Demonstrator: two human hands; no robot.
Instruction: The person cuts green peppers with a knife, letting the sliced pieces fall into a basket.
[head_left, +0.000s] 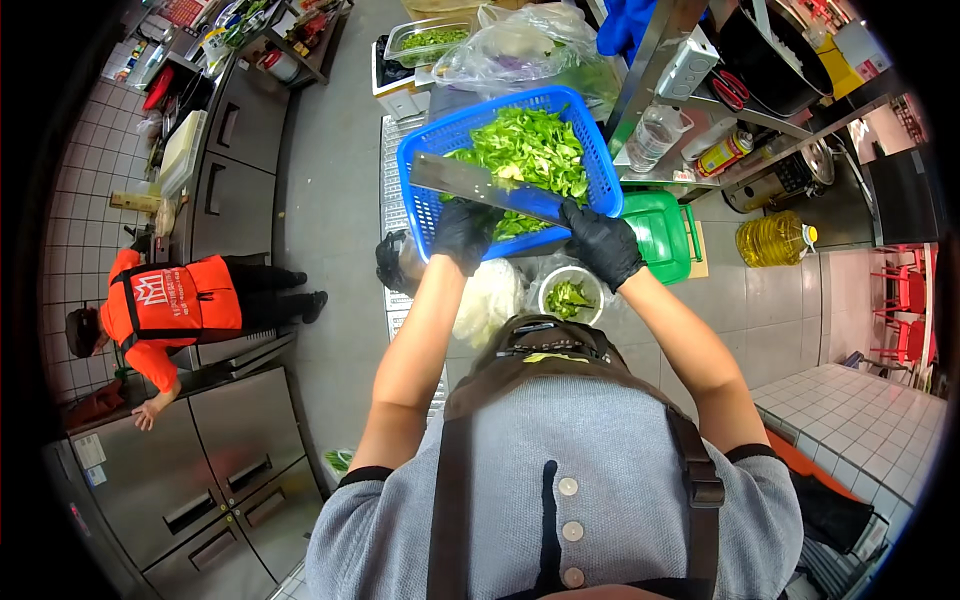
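Note:
A blue perforated plastic basket (414, 217) holds a heap of chopped green leafy vegetables (531, 150). My right hand (604, 241), in a black glove, grips the handle end of a wide-bladed kitchen cleaver (480, 181). The blade slants across the basket above the leaves, its far end near the left rim. Also gloved in black, my left hand (466, 236) is at the basket's near left side, just below the blade. Its fingertips are partly hidden, so I cannot tell whether it holds anything. Below the basket, a white bucket (546, 283) contains green vegetable trimmings.
A clear plastic bag (525, 52) and a tub of chopped greens (431, 39) lie beyond the basket. To the right are a green plastic lid (656, 236), a metal shelf post (637, 90) and an oil jug (772, 238). A person in an orange vest (180, 300) bends over the left counter.

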